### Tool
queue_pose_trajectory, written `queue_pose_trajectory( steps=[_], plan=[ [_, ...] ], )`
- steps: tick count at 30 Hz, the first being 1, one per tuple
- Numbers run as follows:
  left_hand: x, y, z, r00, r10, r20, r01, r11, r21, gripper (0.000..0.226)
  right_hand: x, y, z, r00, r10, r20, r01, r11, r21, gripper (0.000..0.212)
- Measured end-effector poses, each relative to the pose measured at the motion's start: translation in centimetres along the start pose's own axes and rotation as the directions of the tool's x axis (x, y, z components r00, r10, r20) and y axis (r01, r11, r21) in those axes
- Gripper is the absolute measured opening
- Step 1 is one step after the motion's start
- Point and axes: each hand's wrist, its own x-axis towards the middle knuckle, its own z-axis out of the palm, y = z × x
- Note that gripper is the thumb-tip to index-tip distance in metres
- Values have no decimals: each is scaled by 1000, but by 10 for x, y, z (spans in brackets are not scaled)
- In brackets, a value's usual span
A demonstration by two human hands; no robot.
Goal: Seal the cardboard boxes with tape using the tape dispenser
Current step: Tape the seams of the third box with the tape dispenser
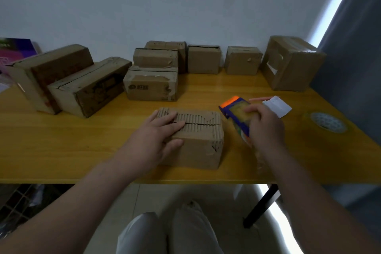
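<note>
A small cardboard box [203,146] with torn, ribbed top flaps sits near the table's front edge. My left hand [158,136] rests flat on its top left part, fingers across the flap seam, thumb on the front face. Just right of the box, my right hand [266,127] grips a blue and orange tape dispenser [236,114] that holds a roll of clear tape. The dispenser hovers beside the box's right end, tilted, orange tip pointing away. A strip of clear tape [258,156] trails from it toward me.
Several cardboard boxes line the back of the wooden table [82,150], among them a long box [90,86] at left and a large box [292,64] at right. A white paper slip [278,106] and a spare tape roll [327,121] lie to the right.
</note>
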Motion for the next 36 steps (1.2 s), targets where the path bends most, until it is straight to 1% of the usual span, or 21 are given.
queue_pose_trajectory(
  steps=[1,2,3,5,7,9,12,15,17,20,23,26,31,34,35,36],
  plan=[
    [1,0,0,1000,1,-6,-1,1000,7,55,2,-4,-5,1000,4,-22,-2,996,91,15],
    [1,-1,0,1000,1,-10,-1,1000,14,55,3,-11,-11,999,6,-38,0,990,140,7],
    [1,-1,0,1000,-1,-10,1,1000,19,55,3,-18,-17,998,-12,-62,22,987,157,12],
    [1,-1,0,1000,-3,-4,3,1000,25,55,4,-31,-25,993,-79,-94,94,980,175,40],
    [0,-4,-1,1000,17,0,-17,998,54,57,6,-45,-31,985,-152,-84,168,955,243,58],
    [2,-8,-6,998,69,5,-69,992,102,65,9,-55,-33,982,-190,-19,185,919,348,61],
    [10,-18,-16,987,158,39,-163,973,166,77,13,-68,-28,960,-241,143,144,862,486,58],
    [18,-25,-21,981,158,113,-179,960,217,90,9,-76,-15,903,-313,294,145,867,476,60],
    [21,-28,-22,977,135,167,-170,962,215,94,7,-78,-8,877,-337,342,160,877,453,60],
    [23,-34,-22,971,107,214,-138,981,135,90,10,-78,-6,865,-361,350,178,871,458,61],
    [23,-37,-21,965,148,218,-162,986,47,88,12,-78,-6,837,-387,386,191,869,457,64],
    [23,-38,-19,961,183,207,-182,983,-23,90,14,-76,-3,811,-402,425,196,871,450,64],
    [22,-36,-17,967,191,166,-173,978,-119,97,17,-70,-5,804,-403,436,195,873,448,63],
    [20,-33,-23,982,114,149,-86,980,-181,101,17,-68,-6,801,-409,438,202,872,446,61],
    [19,-31,-25,990,65,125,-36,974,-224,94,16,-68,-6,800,-411,437,205,872,444,61],
    [18,-29,-27,997,5,80,19,954,-299,78,16,-67,-6,800,-412,436,208,872,443,60]
  ],
)
